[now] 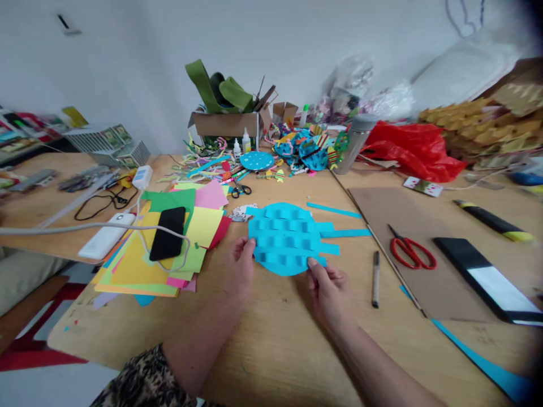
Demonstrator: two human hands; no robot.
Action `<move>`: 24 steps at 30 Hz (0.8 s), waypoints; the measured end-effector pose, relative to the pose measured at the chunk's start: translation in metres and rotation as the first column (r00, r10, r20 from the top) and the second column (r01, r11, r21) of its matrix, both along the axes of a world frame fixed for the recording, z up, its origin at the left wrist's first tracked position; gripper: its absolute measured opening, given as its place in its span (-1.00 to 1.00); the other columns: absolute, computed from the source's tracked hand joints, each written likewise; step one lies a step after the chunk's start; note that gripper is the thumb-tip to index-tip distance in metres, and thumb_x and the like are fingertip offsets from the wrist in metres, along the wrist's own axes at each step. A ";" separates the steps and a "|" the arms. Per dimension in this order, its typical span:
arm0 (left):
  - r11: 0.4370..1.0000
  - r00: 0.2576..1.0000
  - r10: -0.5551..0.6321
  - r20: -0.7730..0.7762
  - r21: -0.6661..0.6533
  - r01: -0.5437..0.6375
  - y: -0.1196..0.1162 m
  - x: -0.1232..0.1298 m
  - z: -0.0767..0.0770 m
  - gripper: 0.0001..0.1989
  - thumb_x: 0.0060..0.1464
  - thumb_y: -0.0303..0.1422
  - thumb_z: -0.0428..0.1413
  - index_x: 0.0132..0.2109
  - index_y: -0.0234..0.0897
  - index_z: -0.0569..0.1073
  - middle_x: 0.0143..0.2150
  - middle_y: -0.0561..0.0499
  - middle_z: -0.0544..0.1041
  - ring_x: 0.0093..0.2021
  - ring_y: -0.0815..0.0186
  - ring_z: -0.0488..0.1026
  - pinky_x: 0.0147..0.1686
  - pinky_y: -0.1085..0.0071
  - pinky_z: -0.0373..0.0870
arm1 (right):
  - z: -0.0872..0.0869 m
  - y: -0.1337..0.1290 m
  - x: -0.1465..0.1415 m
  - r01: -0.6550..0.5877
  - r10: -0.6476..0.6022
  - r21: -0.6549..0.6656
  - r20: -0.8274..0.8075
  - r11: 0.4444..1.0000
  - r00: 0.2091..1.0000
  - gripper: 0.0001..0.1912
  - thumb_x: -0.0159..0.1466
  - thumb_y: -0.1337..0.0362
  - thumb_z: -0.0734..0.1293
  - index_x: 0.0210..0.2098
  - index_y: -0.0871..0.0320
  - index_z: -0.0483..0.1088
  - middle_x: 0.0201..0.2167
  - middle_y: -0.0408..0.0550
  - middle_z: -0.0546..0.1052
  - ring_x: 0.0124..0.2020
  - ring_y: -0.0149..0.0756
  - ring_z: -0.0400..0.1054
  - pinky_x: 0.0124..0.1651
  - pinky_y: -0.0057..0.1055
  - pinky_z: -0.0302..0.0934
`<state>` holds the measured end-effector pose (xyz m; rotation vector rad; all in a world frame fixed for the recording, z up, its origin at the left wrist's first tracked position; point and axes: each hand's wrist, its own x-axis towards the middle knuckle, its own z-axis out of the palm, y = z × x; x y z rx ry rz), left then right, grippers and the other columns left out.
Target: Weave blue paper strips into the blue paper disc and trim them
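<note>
A round blue paper piece is held up over the wooden table, with rows of raised paper strips woven or looped across it. Several strip ends stick out past its right edge. My left hand pinches its left edge between thumb and fingers. At the lower right edge, my right hand grips it with the thumb on top. Just beyond it on the right lie loose blue strips. A crumpled patterned scrap lies behind its left side.
On the left, a black phone and white cable rest on coloured paper sheets. Red-handled scissors lie on cardboard at right, near a pen and a cutter. Behind are glue bottles, black scissors and a metal flask.
</note>
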<state>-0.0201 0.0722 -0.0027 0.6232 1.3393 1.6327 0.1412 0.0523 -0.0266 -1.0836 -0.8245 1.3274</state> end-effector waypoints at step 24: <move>0.891 0.789 -0.453 0.416 0.174 0.420 -0.014 0.029 0.010 -0.55 -0.12 -0.46 0.25 0.00 -0.25 0.45 -0.11 -0.06 0.59 -0.01 0.12 0.49 0.07 0.14 0.31 | 0.008 0.003 -0.006 -0.025 0.013 -0.059 -0.193 0.998 0.981 -0.53 0.09 0.05 0.44 -0.70 0.15 0.18 -0.81 -0.30 0.16 -0.75 -0.57 -0.10 -0.67 -0.47 -0.26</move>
